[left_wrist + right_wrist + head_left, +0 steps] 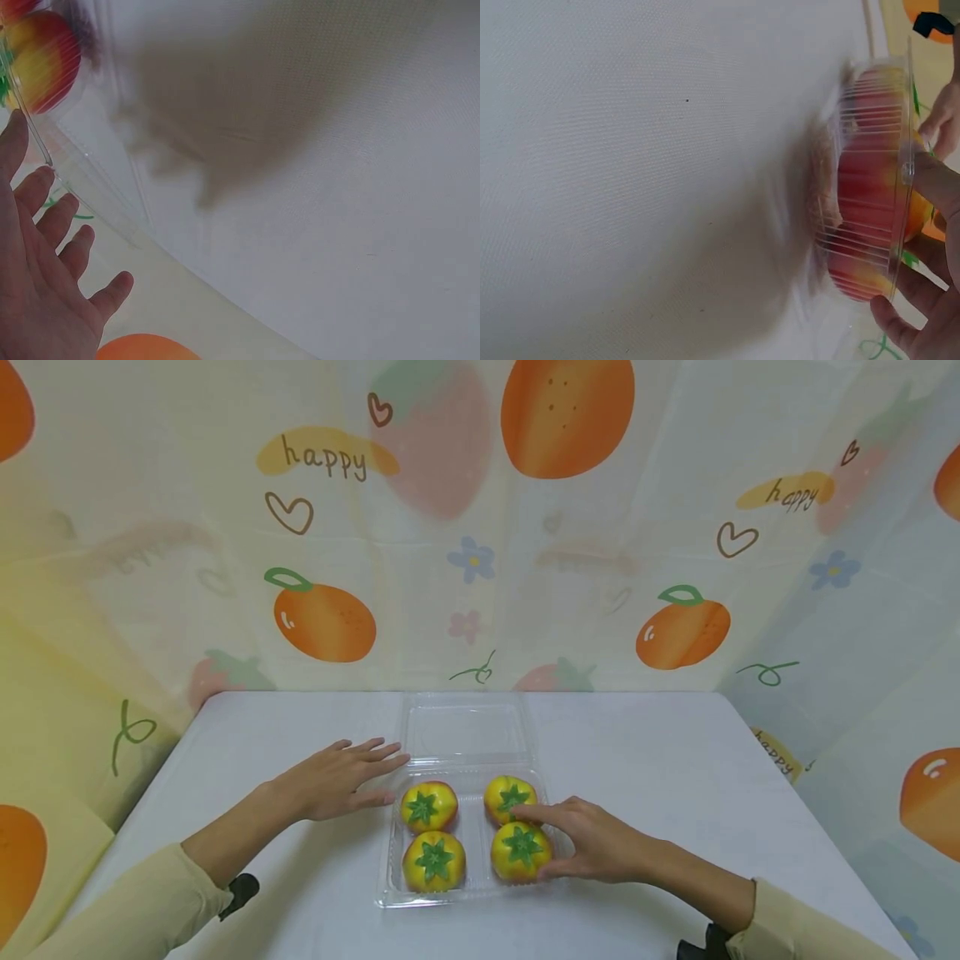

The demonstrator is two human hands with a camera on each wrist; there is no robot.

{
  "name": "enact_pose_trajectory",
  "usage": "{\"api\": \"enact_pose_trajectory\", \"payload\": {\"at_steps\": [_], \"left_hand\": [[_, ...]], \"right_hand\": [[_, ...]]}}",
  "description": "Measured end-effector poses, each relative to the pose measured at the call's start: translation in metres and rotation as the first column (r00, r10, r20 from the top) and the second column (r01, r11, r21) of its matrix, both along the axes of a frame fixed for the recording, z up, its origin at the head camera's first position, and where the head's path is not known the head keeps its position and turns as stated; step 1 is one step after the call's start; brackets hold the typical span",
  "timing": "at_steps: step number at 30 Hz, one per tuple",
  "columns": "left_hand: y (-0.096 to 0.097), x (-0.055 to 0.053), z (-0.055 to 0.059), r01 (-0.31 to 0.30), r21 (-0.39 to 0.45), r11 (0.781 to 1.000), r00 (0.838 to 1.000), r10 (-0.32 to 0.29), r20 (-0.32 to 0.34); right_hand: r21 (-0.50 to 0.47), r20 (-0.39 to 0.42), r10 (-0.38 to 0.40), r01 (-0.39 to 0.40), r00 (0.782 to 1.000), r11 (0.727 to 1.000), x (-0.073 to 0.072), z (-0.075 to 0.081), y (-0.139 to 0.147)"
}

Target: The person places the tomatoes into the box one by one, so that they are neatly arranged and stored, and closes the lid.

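A clear plastic clamshell box (416, 897) lies with its lid (465, 731) folded back, away from me. Inside sit several yellow-and-red fruits with green star-shaped caps, in two columns: far left (429, 806), near left (434, 862), far right (510, 799) and near right (521, 852). My right hand (596, 839) holds the near right fruit between thumb and fingers, over the box's right rim. In the right wrist view that hand (937, 262) reaches round the rim. My left hand (348, 777) is spread palm down beside the box's left edge, holding nothing.
A white-covered table (637, 752) bears the box. Behind and at the sides hangs a fruit-printed curtain (420, 568). Dark straps (240, 893) are at both wrists, by the cream sleeves (150, 902).
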State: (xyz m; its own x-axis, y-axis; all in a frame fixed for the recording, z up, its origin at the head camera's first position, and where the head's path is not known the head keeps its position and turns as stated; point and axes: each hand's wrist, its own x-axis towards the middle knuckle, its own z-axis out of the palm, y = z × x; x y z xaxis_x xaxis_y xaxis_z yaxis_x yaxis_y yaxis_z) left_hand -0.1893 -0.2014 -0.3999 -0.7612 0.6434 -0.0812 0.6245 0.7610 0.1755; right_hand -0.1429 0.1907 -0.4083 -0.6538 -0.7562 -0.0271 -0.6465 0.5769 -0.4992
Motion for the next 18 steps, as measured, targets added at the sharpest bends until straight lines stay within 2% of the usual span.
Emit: {"api": "enact_pose_trajectory", "payload": {"at_steps": [5,9,13,18], "left_hand": [[-0.001,0.0,0.001,-0.005,-0.002,1.0,1.0,0.005,0.004],[-0.002,0.0,0.002,0.002,-0.006,1.0,1.0,-0.002,-0.011],[-0.006,-0.002,0.004,0.0,-0.015,1.0,0.999,-0.001,-0.038],[-0.008,-0.006,0.012,-0.005,-0.014,1.0,0.998,0.004,-0.069]], "right_hand": [[-0.007,0.019,0.009,-0.009,1.0,1.0,-0.002,0.001,-0.001],[-0.036,-0.01,0.029,-0.029,1.0,0.999,-0.005,0.005,0.0],[-0.062,-0.023,0.004,-0.005,1.0,0.998,-0.011,0.014,0.002],[-0.127,-0.066,-0.051,0.042,0.997,0.991,-0.026,0.024,0.004]]}}
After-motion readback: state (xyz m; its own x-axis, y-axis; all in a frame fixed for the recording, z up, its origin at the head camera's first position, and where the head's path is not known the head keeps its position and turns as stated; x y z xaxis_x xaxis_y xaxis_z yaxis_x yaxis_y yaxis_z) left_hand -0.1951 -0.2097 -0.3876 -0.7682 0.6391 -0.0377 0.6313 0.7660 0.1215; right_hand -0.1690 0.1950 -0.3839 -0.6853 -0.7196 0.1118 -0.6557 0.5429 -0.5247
